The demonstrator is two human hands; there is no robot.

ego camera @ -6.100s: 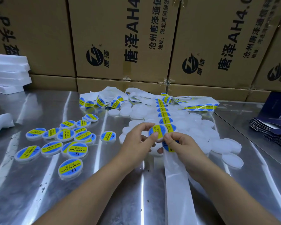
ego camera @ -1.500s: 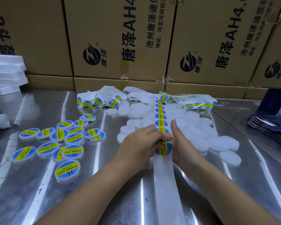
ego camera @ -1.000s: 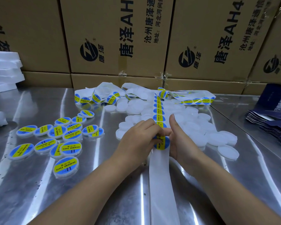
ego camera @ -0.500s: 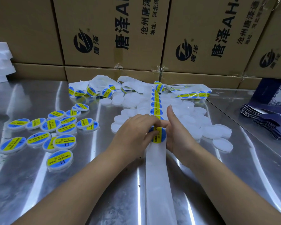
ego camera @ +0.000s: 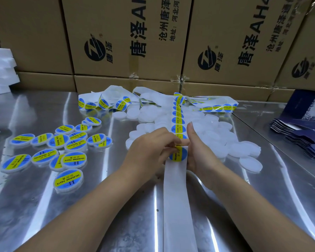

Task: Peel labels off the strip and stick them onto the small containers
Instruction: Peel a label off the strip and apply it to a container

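A white backing strip (ego camera: 176, 197) runs up the middle of the steel tabletop (ego camera: 44, 215), bare near the camera and carrying a row of round blue-and-yellow labels beyond the hands. The left hand (ego camera: 149, 151) has its fingers (ego camera: 168, 142) curled, and their tips pinch the upper left edge of the nearest label (ego camera: 179, 154), which lies on the strip just under them. The right hand (ego camera: 200, 153) sits against the strip's right edge, its thumb (ego camera: 190, 129) raised and its forefinger (ego camera: 185, 141) laid across the strip just above that label, meeting the left fingertips. Its other fingers are hidden by the strip, so I cannot tell whether they grip it. A cluster of labelled containers (ego camera: 69, 179) lies well to the left, and a heap of plain white containers (ego camera: 244, 148) lies under the strip's far part and to its right. Loose coils of strip (ego camera: 113, 99) lie at the back before the cardboard boxes (ego camera: 127, 37). Dark blue flat cartons (ego camera: 302, 139) are stacked at the right, white foam sheets (ego camera: 0, 70) at the left.
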